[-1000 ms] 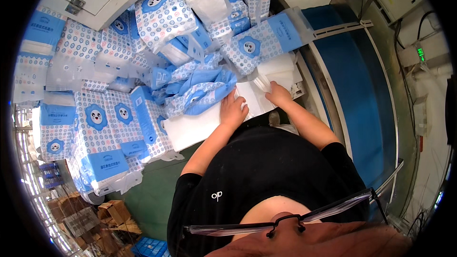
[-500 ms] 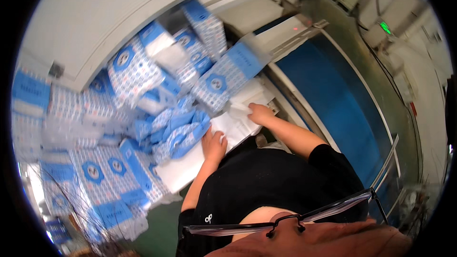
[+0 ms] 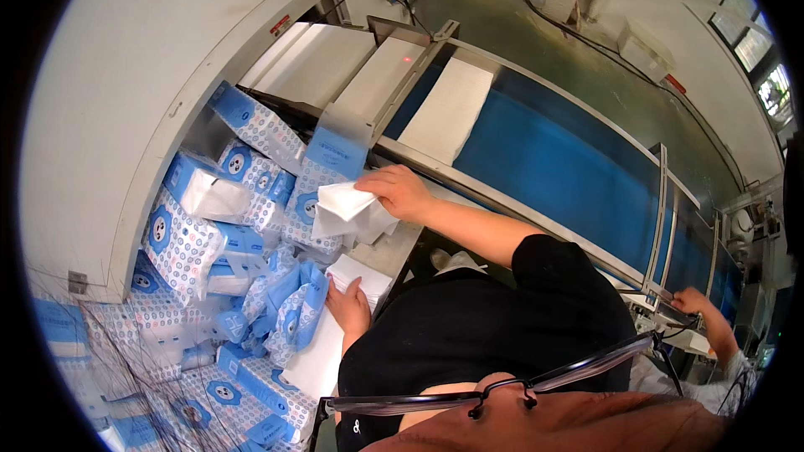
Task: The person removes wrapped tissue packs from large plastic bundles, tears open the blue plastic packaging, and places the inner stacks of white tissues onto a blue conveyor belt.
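Note:
Pinched in my right hand [image 3: 400, 193] is a loose fold of thin white tissue sheets [image 3: 345, 200], raised above the table next to a blue-and-white printed tissue pack [image 3: 311, 188]. My left hand [image 3: 349, 308] rests with fingers apart at the edge of a stack of white tissue [image 3: 313, 365] in front of me. Against that stack, on its left, lies a crumpled blue printed plastic wrapper [image 3: 293, 305]. Part of the stack is hidden under my left hand.
Printed tissue packs [image 3: 180, 243] pile up on the left beside a white machine housing [image 3: 100, 117]. Beyond my right arm runs a blue conveyor belt [image 3: 553, 176] carrying a white tissue stack [image 3: 448, 109]. A co-worker's hand [image 3: 690, 300] touches the conveyor's frame at right.
My right hand has lifted the white sheets off the table. My left hand stays by the stack. The view has turned right; a white tissue stack now shows on the belt.

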`<state>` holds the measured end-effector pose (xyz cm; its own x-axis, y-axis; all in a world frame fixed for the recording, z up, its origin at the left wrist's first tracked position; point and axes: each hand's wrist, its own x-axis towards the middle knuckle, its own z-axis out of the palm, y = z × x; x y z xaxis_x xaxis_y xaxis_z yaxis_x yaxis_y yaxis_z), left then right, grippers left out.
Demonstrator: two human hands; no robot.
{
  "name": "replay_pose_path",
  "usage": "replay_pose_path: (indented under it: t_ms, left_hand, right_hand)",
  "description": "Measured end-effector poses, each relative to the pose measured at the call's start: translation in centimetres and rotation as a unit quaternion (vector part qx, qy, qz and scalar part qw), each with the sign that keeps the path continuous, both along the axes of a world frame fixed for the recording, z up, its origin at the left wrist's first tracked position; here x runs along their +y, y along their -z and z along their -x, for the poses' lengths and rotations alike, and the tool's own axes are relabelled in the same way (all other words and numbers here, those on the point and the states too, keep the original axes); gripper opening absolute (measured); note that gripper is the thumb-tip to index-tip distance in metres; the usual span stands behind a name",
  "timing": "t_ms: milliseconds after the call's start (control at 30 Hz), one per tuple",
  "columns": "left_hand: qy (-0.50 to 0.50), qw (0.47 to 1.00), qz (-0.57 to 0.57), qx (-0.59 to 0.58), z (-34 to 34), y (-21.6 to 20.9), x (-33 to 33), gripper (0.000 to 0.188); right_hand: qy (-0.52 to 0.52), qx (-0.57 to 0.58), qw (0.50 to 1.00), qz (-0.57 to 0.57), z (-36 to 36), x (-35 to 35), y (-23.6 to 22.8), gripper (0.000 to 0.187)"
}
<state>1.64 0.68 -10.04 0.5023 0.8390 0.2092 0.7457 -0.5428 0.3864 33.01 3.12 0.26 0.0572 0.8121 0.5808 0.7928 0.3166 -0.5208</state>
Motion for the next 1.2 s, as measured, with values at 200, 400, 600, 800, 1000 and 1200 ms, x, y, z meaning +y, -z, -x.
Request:
replay_pose_path:
  t_ms: [200, 400, 600, 800, 1000, 1200]
  left_hand:
    - [-0.013, 0.999, 0.025, 0.032, -0.1, -1.5, -0.4, 0.036]
    - [0.000, 0.996, 0.028, 0.084, -0.8, -2.6, -0.3, 0.078]
    - [0.016, 0.997, 0.005, 0.077, 2.9, -2.8, -2.6, 0.090]
    - [0.003, 0.997, 0.071, -0.016, 5.2, -3.8, -2.7, 0.075]
    - [-0.398, 0.914, 0.001, -0.083, 16.6, -4.4, -9.6, 0.013]
    - [-0.550, 0.813, -0.012, -0.191, 19.8, -2.0, -13.6, 0.029]
  right_hand:
    - [-0.029, -0.261, 0.947, 0.187, 1.5, 1.0, 10.1, 0.056]
    - [-0.068, 0.199, 0.882, 0.422, 10.5, -1.9, 10.1, 0.057]
    - [-0.163, 0.218, 0.818, 0.506, 15.0, -1.9, 14.7, 0.065]
    - [-0.166, 0.120, 0.786, 0.583, 15.8, -0.3, 11.9, 0.070]
    - [-0.091, -0.012, 0.816, 0.570, 17.8, -0.2, 10.1, 0.086]
    - [-0.087, -0.003, 0.828, 0.555, 17.9, -0.2, 9.9, 0.099]
